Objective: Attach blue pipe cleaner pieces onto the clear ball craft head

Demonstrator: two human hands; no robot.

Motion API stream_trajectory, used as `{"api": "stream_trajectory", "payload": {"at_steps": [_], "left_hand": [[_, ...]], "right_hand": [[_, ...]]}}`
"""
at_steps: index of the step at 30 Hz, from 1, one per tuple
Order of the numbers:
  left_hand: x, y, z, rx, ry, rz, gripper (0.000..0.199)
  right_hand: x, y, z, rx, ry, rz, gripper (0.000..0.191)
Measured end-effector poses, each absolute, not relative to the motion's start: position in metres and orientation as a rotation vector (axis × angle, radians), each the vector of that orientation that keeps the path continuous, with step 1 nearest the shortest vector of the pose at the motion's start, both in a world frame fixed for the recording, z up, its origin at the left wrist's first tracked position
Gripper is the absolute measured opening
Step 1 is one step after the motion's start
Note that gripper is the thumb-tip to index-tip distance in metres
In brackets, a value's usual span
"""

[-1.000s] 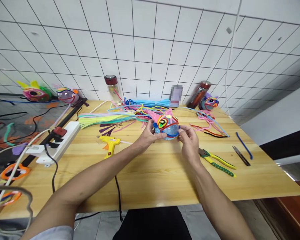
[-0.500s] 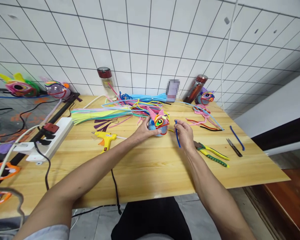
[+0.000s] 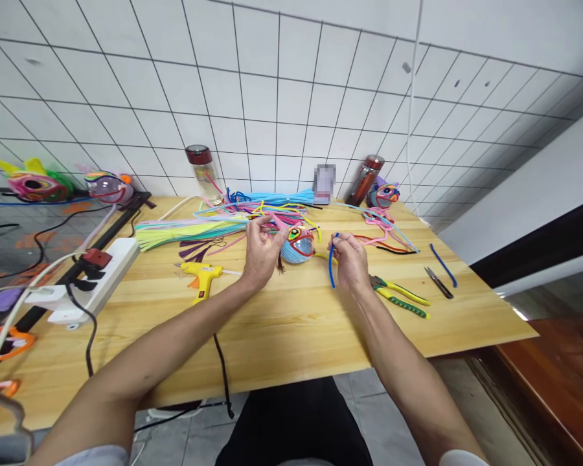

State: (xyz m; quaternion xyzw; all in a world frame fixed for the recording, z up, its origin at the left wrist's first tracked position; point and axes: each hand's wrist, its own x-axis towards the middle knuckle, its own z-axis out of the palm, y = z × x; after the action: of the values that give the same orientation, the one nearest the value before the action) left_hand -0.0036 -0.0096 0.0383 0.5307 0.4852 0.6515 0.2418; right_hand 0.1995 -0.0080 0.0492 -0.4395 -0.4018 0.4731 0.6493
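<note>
A light blue ball figure (image 3: 297, 249) with a colourful eye, a red outline and pink ears is at the middle of the table. My left hand (image 3: 261, 255) is closed at its left side, thumb and fingers pinching around a pink ear (image 3: 278, 223). A small dark tassel hangs beside the ball, partly behind the thumb. My right hand (image 3: 352, 260), to the right of the ball and apart from it, pinches a short blue pipe cleaner (image 3: 331, 266) that hangs down and curves slightly. Close to that wrist lie pliers (image 3: 402, 299) with yellow-green handles.
A yellow glue gun (image 3: 201, 278) lies left, near a white power strip (image 3: 100, 278). Bundled pipe cleaners (image 3: 189, 232) spread along the back, with two bottles (image 3: 201, 171) (image 3: 366, 178) behind. Small snips (image 3: 438, 283) and a blue pipe cleaner (image 3: 443, 264) lie right. Finished ball figures (image 3: 36, 184) stand left.
My left hand has shifted from the side of the ball up to its pink ear. My right hand still pinches the blue pipe cleaner. The view has turned a little to the right.
</note>
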Motion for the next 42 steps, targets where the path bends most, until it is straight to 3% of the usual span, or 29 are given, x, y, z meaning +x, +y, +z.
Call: {"api": "stream_trajectory", "payload": {"at_steps": [3,7,11,17,24,30,35,38,42], "left_hand": [[0.006,-0.035,0.065,1.487,1.109,1.644,0.032],[0.025,-0.061,0.078,1.386,0.840,1.127,0.039],[0.034,-0.068,0.071,1.332,0.776,0.980,0.042],[0.033,-0.073,0.053,1.789,0.974,1.292,0.016],[0.031,-0.079,0.029,2.685,0.562,1.342,0.027],[0.033,-0.080,0.022,2.762,0.384,1.320,0.023],[0.034,-0.082,0.030,2.468,0.372,1.309,0.020],[0.036,-0.086,0.039,2.111,0.546,1.110,0.029],[0.041,-0.090,0.047,1.537,0.690,0.918,0.040]], "right_hand": [[0.197,-0.021,0.062,-0.963,-0.976,1.108,0.022],[0.190,-0.042,0.074,-0.960,-1.083,1.090,0.020],[0.184,-0.059,0.076,-0.970,-1.121,1.088,0.022],[0.195,-0.066,0.071,-1.026,-1.009,1.080,0.022],[0.213,-0.070,0.062,-1.012,-0.757,1.388,0.033],[0.207,-0.086,0.050,-1.012,-0.749,1.492,0.035],[0.211,-0.100,0.045,-1.075,-0.886,1.544,0.030],[0.227,-0.101,0.039,-1.201,-1.081,1.388,0.033],[0.276,-0.093,0.027,-1.477,-1.506,0.639,0.034]]}}
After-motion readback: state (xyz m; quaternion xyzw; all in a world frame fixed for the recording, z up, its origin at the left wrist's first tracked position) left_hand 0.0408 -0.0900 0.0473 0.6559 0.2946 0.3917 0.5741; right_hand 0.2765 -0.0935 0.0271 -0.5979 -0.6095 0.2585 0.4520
